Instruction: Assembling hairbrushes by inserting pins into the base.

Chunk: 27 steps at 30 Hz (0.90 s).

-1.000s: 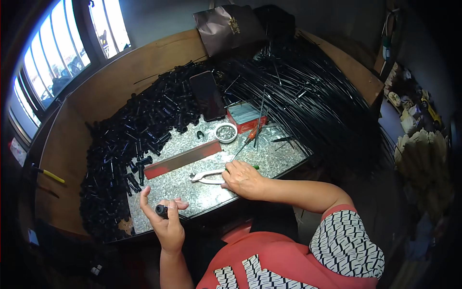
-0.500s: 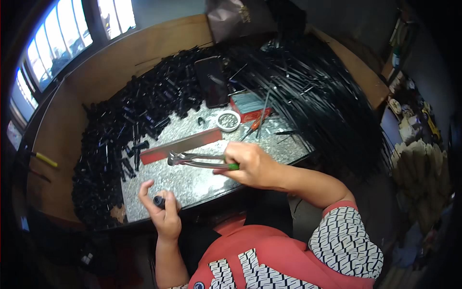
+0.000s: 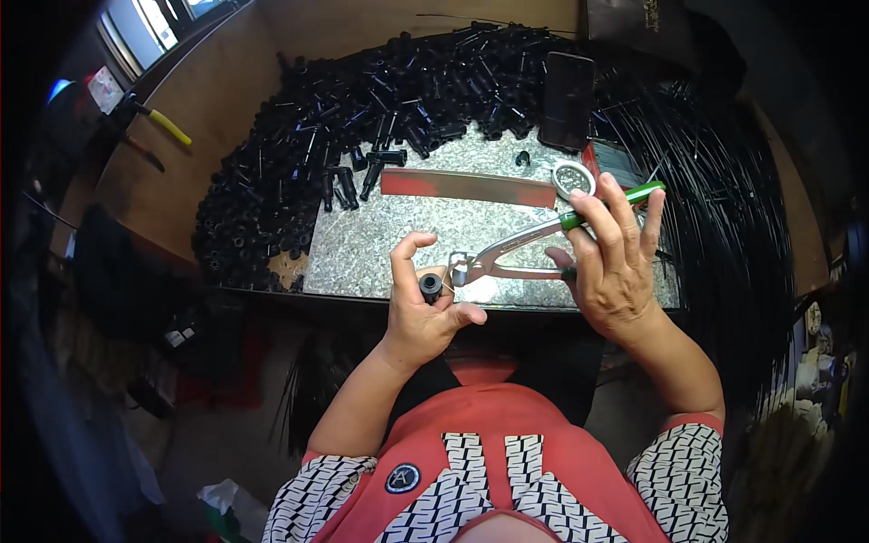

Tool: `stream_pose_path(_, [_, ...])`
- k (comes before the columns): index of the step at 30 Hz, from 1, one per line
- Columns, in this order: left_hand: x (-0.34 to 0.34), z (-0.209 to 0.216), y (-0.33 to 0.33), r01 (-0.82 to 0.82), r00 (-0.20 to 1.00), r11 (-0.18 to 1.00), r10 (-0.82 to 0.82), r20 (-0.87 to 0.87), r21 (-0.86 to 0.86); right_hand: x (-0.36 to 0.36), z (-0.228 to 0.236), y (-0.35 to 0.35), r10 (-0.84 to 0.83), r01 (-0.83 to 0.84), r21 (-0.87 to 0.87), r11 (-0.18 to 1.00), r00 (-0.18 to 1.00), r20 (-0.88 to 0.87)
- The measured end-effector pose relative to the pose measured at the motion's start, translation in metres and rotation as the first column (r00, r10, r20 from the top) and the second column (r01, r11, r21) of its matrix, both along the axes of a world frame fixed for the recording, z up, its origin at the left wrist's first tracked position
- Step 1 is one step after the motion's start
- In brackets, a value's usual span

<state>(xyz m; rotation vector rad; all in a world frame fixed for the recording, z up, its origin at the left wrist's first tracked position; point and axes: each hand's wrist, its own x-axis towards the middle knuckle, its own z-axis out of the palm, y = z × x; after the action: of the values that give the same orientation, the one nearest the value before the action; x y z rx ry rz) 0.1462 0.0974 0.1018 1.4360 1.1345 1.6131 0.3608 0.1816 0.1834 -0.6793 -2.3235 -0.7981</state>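
In my left hand (image 3: 418, 317) is a short black plastic tube (image 3: 431, 288), its round open end turned up. The lower fingers hold it while the thumb and index finger stand away. My right hand (image 3: 620, 267) holds green-handled pliers (image 3: 520, 242) with the handles spread wide. The pliers' metal jaws reach the far side of the tube, close to my left fingers; whether they touch it I cannot tell. Beyond the pliers lies a flat metal bar (image 3: 466, 187) with red ends. A white-rimmed dish (image 3: 574, 179) of small shiny pieces stands by my right fingertips.
Black tubular parts (image 3: 398, 100) heap along the back and left of the speckled worktop (image 3: 362, 240). A dark phone (image 3: 568, 100) rests at the heap's right. Long thin black strips (image 3: 715, 181) pile up on the right. Wooden boards (image 3: 208, 109) wall the table; a yellow-handled tool (image 3: 167, 125) is at the left.
My right hand has opened the pliers' handles, and their jaws have come to the tube in my left hand. The left thumb has moved off the tube. The view has shifted left.
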Motion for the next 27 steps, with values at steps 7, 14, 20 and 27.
stream_pose_path(7, [0.002,0.004,-0.002,-0.032,0.992,0.997,0.04,0.116,-0.073,-0.001,-0.004,-0.001,0.055,-0.046,-0.149,0.988,0.997,0.055])
stream_pose_path(14, [0.004,0.006,-0.003,0.021,0.99,0.997,-0.01,0.138,-0.077,0.001,-0.013,0.006,0.06,-0.058,0.062,0.996,0.998,-0.026])
stream_pose_path(20, [0.002,0.001,-0.003,-0.056,0.996,0.995,0.061,0.059,-0.082,-0.003,-0.012,0.002,0.08,-0.078,-0.044,0.996,0.996,0.042])
stream_pose_path(27, [0.007,0.0,-0.005,-0.218,0.976,0.973,0.218,-0.004,-0.079,0.0,-0.007,-0.008,0.089,-0.079,-0.202,0.976,0.995,0.042])
